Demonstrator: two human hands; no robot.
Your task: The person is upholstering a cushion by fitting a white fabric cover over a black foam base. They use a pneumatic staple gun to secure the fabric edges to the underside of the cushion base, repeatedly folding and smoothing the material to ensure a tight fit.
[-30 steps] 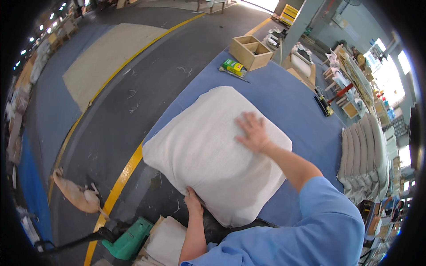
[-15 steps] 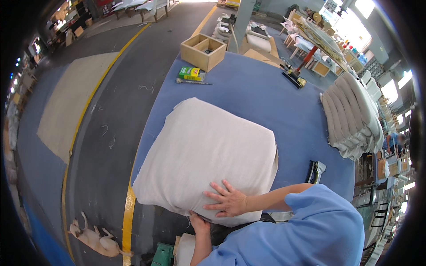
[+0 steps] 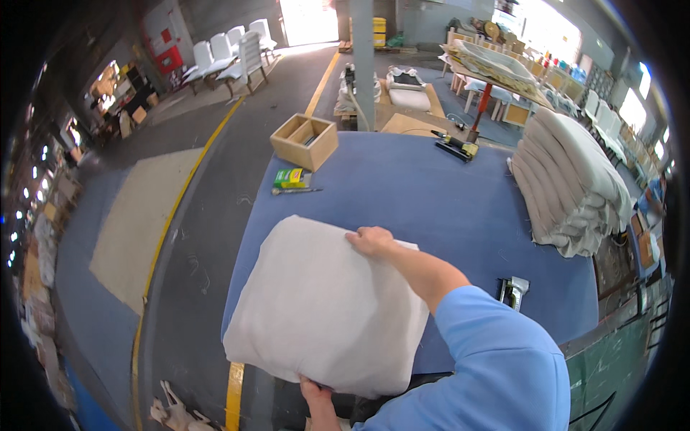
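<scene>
A seat cushion (image 3: pixel 323 302) covered in off-white fabric lies on the blue-topped table (image 3: pixel 402 187), its near edge reaching over the table's front. My left hand (image 3: pixel 316 394) grips that near edge from below, with some of its fingers hidden under the fabric. Across the cushion, my right hand (image 3: pixel 371 241) is closed over the far edge, fingers bent around the fabric. Right of the cushion lies a staple gun (image 3: pixel 514 292). A second, yellow-and-black staple gun (image 3: pixel 457 146) rests at the table's far side.
At the far left of the table stand a divided wooden box (image 3: pixel 305 141), a green-and-yellow small box (image 3: pixel 291 178) and a thin screwdriver-like tool (image 3: pixel 297 191). Stacked fabric-covered cushions (image 3: pixel 568 183) rise at the right. A dog (image 3: pixel 176 413) lies on the floor at lower left.
My right hand has gone from lying spread on the near part of the cushion to gripping its far edge. The left hand keeps the near edge. The view has tilted upward.
</scene>
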